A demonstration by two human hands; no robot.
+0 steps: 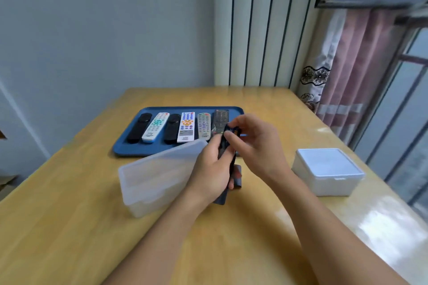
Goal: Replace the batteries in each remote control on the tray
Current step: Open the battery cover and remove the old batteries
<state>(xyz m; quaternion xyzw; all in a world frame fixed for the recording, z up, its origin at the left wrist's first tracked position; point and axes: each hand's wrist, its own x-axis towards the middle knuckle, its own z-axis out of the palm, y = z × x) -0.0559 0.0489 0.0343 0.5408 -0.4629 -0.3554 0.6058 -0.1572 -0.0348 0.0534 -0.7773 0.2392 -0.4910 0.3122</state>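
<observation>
Left hand (pixel 214 169): slim black plastic remote control (pixel 225 155) is gripped | right hand (pixel 252 143): its top end is pinched | risk: battery may be dropped onto wooden worktop (pixel 231 238) if pinch slips.

The table (pixel 69 227) before you was pale wood with a glossy varnish. The tray (pixel 129 149) at your 12 o'clock looked like smooth matt blue plastic. The long box (pixel 159 176) was frosted, translucent plastic. At 2 o'clock, the curtain (pixel 361 65) was soft cloth.
</observation>
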